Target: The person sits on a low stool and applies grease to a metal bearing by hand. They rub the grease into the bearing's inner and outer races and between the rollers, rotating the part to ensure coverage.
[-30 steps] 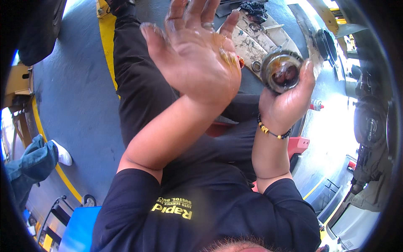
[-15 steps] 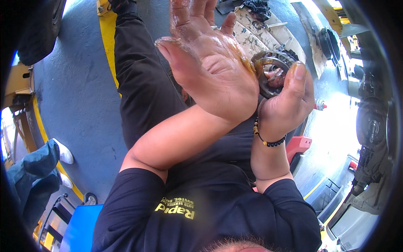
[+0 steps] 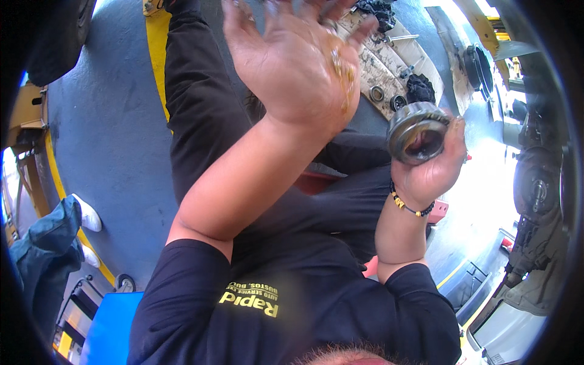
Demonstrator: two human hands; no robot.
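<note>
My left hand point(image 3: 298, 73) is raised with its palm up and fingers spread, and their tips blur toward the upper edge. Amber grease point(image 3: 344, 76) is smeared along the side of that palm nearest the right hand. My right hand point(image 3: 435, 167) grips a metal roller bearing point(image 3: 401, 131), a thick ring with an open centre turned partly toward me. Fingers show through the hole and the thumb lies along its right rim. A gap separates the bearing from my left palm.
Beyond the bearing, stained cardboard point(image 3: 380, 61) on the blue floor holds small rings point(image 3: 376, 93), a crumpled black bundle point(image 3: 421, 89) and a metal rod. Vehicle underparts point(image 3: 538, 188) stand at the right. Another person's legs point(image 3: 52, 237) are at the left, near a blue surface point(image 3: 112, 328).
My hands have moved apart: the left went up and leftward off the bearing, while the right carried the bearing rightward and down. More of the cardboard and its parts now shows.
</note>
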